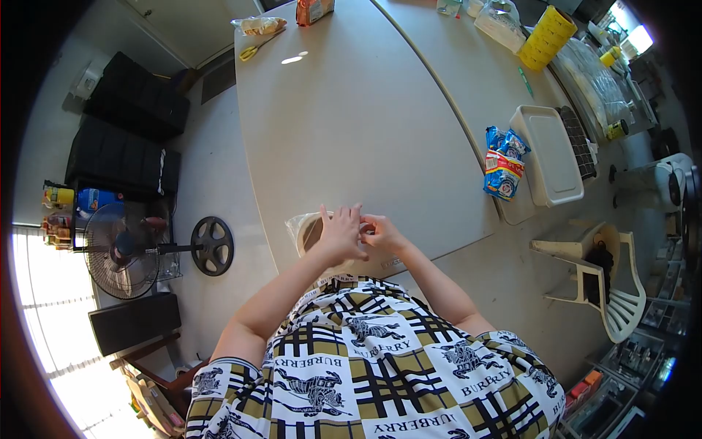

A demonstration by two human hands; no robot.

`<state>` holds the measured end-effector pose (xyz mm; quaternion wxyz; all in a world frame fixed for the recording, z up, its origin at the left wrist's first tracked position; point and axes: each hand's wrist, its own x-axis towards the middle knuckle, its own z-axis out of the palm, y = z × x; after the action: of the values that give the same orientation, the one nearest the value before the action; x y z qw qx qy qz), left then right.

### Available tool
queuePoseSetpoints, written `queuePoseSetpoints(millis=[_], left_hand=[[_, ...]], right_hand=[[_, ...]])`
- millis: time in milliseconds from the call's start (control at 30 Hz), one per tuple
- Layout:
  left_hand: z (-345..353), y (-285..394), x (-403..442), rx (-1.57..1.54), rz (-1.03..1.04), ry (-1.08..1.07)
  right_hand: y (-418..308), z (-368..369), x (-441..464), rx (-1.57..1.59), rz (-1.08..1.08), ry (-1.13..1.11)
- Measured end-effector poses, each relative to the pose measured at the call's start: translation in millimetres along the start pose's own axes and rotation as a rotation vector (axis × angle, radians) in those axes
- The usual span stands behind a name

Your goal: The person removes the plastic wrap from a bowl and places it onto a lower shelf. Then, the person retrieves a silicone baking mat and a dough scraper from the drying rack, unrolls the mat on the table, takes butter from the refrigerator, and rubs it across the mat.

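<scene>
At the table's near edge lies a round, pale-rimmed item with a brown middle [311, 233], with clear plastic [293, 223] sticking out at its left. My left hand [342, 233] rests over its right part, palm down, fingers spread. Beside it, my right hand [377, 231] is closed, its fingertips pinched together close to my left fingers. Whatever lies between those fingertips is too small to make out. Both hands partly cover the round item.
Blue snack packets [504, 164] lie right of the table seam, beside a white lidded box [552, 157]. Yellow scissors [252, 51], a clear bag [262, 26] and an orange packet [314, 10] are at the far left. A yellow roll [547, 38] stands far right.
</scene>
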<state>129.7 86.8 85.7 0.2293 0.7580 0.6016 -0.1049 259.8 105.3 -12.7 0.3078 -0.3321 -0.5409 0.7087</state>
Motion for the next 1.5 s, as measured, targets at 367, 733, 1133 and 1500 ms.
queuePoseSetpoints(millis=[367, 733, 1133, 1500], left_hand=[[23.6, -41.6, -25.5, -0.145, 0.518, 0.212], [19.3, -15.0, -23.1, 0.003, 0.284, 0.450], [10.7, -5.2, -3.6, 0.237, 0.346, 0.255], [2.7, -12.8, 7.8, 0.085, 0.266, 0.109]], right_hand=[[8.0, 18.1, -25.3, 0.096, 0.014, 0.127], [7.1, 20.8, -26.7, 0.066, -0.006, 0.178], [5.8, 25.2, -30.1, -0.167, -0.167, 0.302], [-3.4, 38.0, -34.9, -0.491, -0.355, 0.403]])
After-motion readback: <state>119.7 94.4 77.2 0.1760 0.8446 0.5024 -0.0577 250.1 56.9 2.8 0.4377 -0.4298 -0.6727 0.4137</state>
